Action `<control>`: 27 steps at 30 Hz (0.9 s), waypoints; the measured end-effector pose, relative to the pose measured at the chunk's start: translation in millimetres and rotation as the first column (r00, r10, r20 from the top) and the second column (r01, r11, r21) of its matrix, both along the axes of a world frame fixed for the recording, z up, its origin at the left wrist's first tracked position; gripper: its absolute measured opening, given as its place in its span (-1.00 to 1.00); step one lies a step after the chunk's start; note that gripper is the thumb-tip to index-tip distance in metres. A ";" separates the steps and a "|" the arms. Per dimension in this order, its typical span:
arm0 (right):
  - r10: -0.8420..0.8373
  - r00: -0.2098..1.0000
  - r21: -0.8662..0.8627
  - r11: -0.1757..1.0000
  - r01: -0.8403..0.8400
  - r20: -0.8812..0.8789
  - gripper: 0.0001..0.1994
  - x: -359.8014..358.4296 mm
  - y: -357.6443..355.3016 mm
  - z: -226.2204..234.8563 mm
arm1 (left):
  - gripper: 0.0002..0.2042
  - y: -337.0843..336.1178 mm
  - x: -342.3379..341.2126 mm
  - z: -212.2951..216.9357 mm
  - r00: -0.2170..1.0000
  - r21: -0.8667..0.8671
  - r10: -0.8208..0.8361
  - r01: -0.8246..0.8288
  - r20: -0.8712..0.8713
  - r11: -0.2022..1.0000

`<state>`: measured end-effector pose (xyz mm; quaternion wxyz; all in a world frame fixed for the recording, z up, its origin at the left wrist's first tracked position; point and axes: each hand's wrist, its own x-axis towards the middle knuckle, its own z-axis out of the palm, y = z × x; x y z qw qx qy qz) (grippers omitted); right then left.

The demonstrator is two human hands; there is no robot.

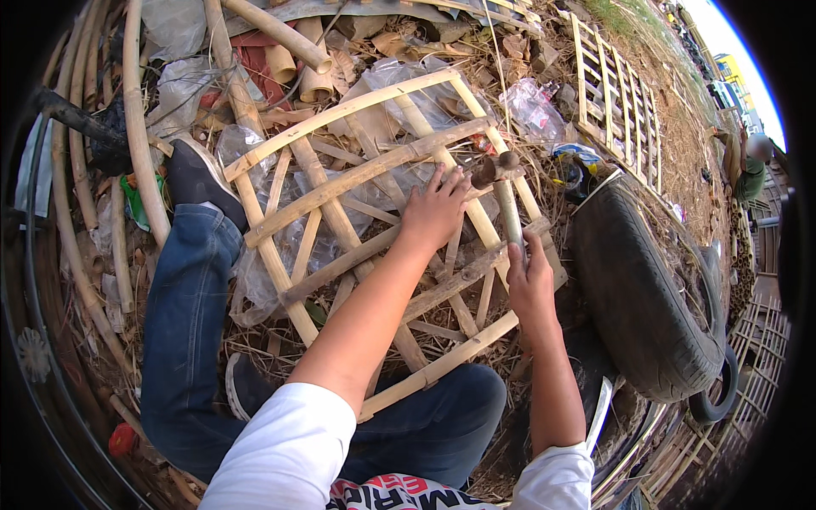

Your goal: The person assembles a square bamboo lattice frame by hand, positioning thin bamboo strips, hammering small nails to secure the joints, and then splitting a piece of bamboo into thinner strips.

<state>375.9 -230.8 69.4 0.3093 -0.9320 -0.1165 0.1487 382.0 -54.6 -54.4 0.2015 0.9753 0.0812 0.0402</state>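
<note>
Right hand (531, 276) is gripping the handle of a hammer (510, 212), its fingers wrapping round the lower part, beyond the right edge of a bamboo frame (342, 265). Left hand (435, 206) is lying open across the frame's slats, fingers reaching toward the hammer head; whether its fingertips are steadying anything small I cannot tell. Hammer and left fingertips are sitting near each other, toward the frame's far right corner.

Around both hands the frame is spreading over the littered ground, with its near edge crossing above the person's bent jeans leg (446, 416). Long slats are running over crosspieces, and slanting braces are filling the spaces between, so the lattice is looking mostly put together. Some fastening along the right edge is probably remaining, judging by where the hammer is; which joints are already fixed is not showing clearly.

Farther out, a dark shoe (204, 180) is resting just beside the frame's far left corner, and bamboo poles (138, 127) are lying past it. A worn tyre (646, 289) is standing to the right. Beyond the far right corner, another slatted frame (580, 68) is lying apart, near crumpled clear plastic (535, 110).
</note>
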 end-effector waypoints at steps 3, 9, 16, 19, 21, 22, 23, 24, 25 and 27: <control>-0.030 0.986 0.118 0.993 0.010 0.162 -0.66 -2.9 -5.5 3.8 | -0.53 -0.2 -0.5 -1.8 0.998 -0.013 0.025 -0.025 0.049 1.000; 0.013 0.981 0.070 0.997 -0.027 0.195 -0.65 -7.4 3.8 15.2 | -0.55 2.0 -4.0 -2.6 0.997 0.012 0.009 -0.010 0.082 1.000; 0.025 0.998 -0.016 1.000 -0.024 0.062 -0.63 -2.4 -1.1 4.5 | -0.55 0.2 0.4 -0.8 0.999 -0.007 0.004 -0.004 0.046 1.000; -0.007 0.991 0.121 0.993 -0.009 0.134 -0.64 -5.8 1.0 19.4 | -0.56 0.3 -2.9 -3.1 0.990 0.023 0.015 -0.019 0.143 1.000; -0.002 0.984 0.168 0.985 -0.029 0.180 -0.64 -7.6 5.1 23.8 | -0.56 4.1 -5.6 -5.8 0.988 0.020 0.017 -0.020 0.151 1.000; 0.010 0.982 0.155 0.987 -0.040 0.190 -0.64 -8.7 6.4 23.1 | -0.56 4.6 -5.6 -6.2 0.987 0.017 0.019 -0.022 0.158 1.000; 0.022 0.980 0.144 0.988 -0.051 0.199 -0.64 -10.5 8.3 20.2 | -0.56 4.3 -5.4 -6.4 0.989 0.021 0.018 -0.021 0.145 1.000; 0.035 0.977 0.130 0.990 -0.063 0.210 -0.63 -11.6 9.4 16.7 | -0.56 3.2 -4.6 -5.2 0.991 0.022 0.017 -0.020 0.134 1.000; 0.086 0.964 0.057 0.993 -0.103 0.251 -0.62 -12.2 8.9 9.9 | -0.56 1.4 -3.8 -3.9 0.992 0.024 0.015 -0.018 0.124 1.000; 0.093 0.980 -0.046 0.995 -0.087 0.177 -0.63 -7.2 3.2 -17.0 | -0.56 0.3 -2.1 0.1 0.999 0.032 0.004 -0.006 0.054 0.999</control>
